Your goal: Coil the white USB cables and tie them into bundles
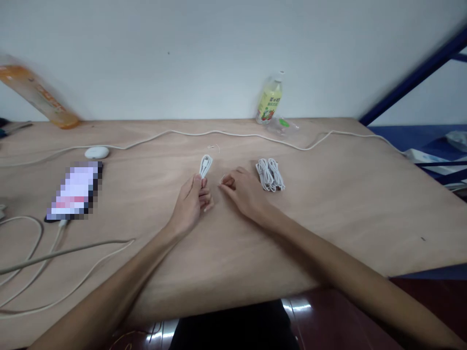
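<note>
Gripping a white cable (206, 165), the left hand (191, 198) hides its lower part — the right hand (241, 189) pinches an indistinct strand (222, 179).

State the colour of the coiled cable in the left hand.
The coiled cable is white, seen in the head view.

We've got a wooden table (346, 214) holding a phone (75, 189), white case (97, 152), bundled white cables (265, 176), orange bottle (40, 97), yellow bottle (270, 101) and some long white cord (215, 131).

Held cable (206, 165) partly hidden, phone (75, 190) pixelated
</note>
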The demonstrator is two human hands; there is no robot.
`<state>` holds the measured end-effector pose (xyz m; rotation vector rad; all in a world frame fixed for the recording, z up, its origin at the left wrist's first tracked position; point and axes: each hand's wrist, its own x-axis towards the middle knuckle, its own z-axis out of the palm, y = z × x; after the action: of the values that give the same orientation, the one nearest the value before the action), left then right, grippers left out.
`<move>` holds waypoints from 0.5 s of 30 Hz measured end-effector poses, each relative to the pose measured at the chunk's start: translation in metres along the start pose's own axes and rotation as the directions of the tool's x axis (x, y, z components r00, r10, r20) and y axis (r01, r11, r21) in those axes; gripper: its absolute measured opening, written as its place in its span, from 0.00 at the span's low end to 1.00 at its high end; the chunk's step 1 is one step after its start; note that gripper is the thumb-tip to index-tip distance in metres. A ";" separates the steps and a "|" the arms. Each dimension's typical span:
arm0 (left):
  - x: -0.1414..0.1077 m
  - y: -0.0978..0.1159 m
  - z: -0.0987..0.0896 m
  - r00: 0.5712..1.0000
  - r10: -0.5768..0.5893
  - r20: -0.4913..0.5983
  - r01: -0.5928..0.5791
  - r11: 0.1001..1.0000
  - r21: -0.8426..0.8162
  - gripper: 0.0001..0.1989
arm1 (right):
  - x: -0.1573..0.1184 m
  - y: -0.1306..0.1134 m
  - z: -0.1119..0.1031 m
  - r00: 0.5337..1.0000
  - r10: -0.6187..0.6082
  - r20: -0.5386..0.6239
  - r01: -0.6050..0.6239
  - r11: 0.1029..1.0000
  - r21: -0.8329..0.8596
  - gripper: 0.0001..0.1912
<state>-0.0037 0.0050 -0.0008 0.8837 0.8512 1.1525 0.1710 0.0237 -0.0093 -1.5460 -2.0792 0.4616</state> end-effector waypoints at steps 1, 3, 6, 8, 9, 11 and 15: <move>0.000 0.001 0.000 1.000 0.009 -0.016 -0.009 1.000 0.005 0.26 | 0.000 -0.005 0.001 1.000 0.000 0.022 0.001 0.999 -0.054 0.04; 0.000 0.002 0.001 0.999 0.017 -0.036 -0.017 1.000 0.014 0.25 | -0.001 -0.014 0.001 0.997 -0.004 0.082 0.019 0.983 -0.184 0.08; -0.002 0.003 0.002 0.999 0.008 -0.043 -0.007 1.000 0.022 0.24 | -0.003 -0.023 0.002 0.990 -0.009 0.143 0.062 0.928 -0.369 0.14; -0.002 0.003 0.002 0.999 0.011 -0.046 -0.010 1.000 0.021 0.24 | -0.002 -0.021 0.004 0.988 -0.022 0.152 0.085 0.904 -0.419 0.16; -0.002 0.003 0.002 0.999 0.015 -0.048 -0.014 1.000 0.019 0.24 | -0.001 -0.018 0.005 0.989 -0.033 0.146 0.092 0.905 -0.416 0.16; -0.002 0.002 0.002 0.998 0.027 -0.054 -0.027 1.000 0.014 0.24 | -0.001 -0.010 0.006 0.992 -0.064 0.110 0.098 0.934 -0.344 0.14; -0.002 0.000 0.002 0.998 0.053 -0.035 -0.053 0.999 0.007 0.25 | -0.008 0.002 0.001 0.977 -0.176 -0.123 0.186 0.980 0.075 0.06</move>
<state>-0.0022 0.0022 -0.0001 0.8981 0.8641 1.2152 0.1743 0.0168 -0.0128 -1.2891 -2.0597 0.3801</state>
